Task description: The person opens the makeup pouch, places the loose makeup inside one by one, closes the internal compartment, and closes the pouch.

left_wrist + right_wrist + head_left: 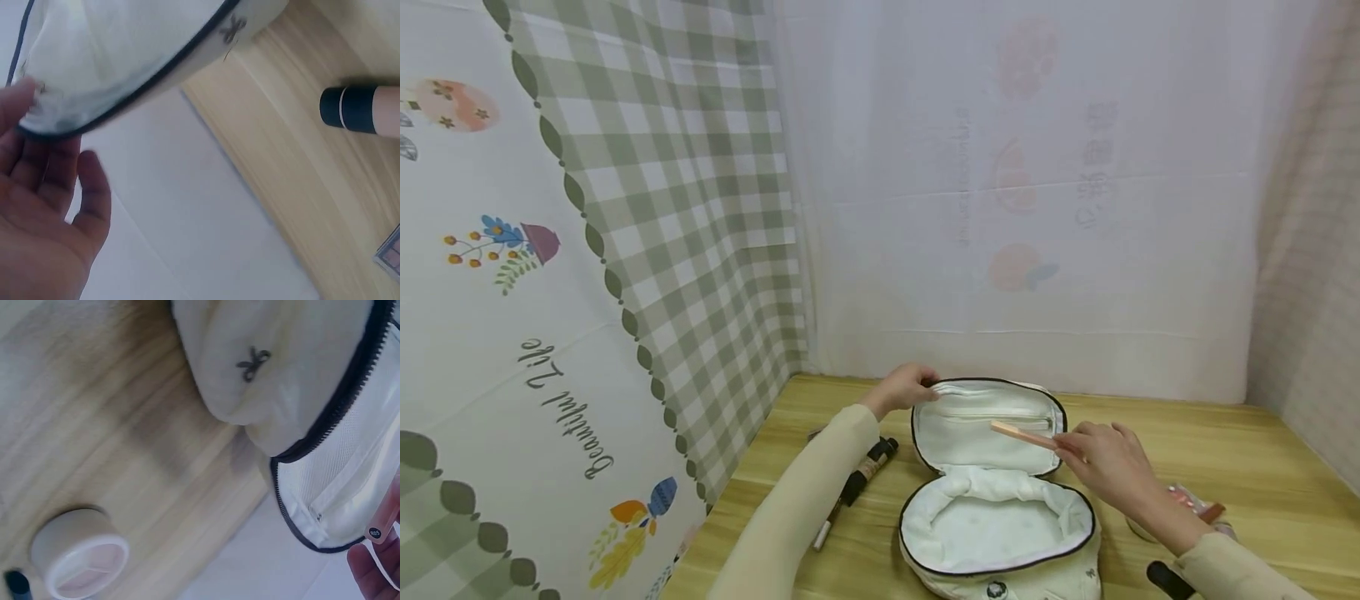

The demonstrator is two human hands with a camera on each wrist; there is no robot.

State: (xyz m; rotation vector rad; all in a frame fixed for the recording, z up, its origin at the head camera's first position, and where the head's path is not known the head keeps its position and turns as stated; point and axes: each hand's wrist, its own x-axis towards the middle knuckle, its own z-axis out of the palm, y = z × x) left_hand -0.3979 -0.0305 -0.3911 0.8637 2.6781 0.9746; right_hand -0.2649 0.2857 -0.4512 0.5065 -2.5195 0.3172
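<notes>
A cream cosmetic bag [1000,579] with black zip edging stands unzipped, its lid [973,446] raised at the back. My left hand [901,390] grips the lid's upper left edge, thumb inside and fingers behind, as the left wrist view shows. In my right hand [1108,462] is a slim peach cosmetic tube [1024,434], pinched at one end and pointing left in front of the lid. A round dark label marks the end of the tube [377,532] in the right wrist view. White quilted lining shows inside the bag, with a zipped pocket in the lid.
Left of the bag lie a black-and-beige tube [868,471] and a thin white-ended stick [823,533]. A round white container [81,556] is at the right, partly under my forearm in the head view, near a black-ended item [1168,579]. Cloth curtains [1022,208] border the wooden table.
</notes>
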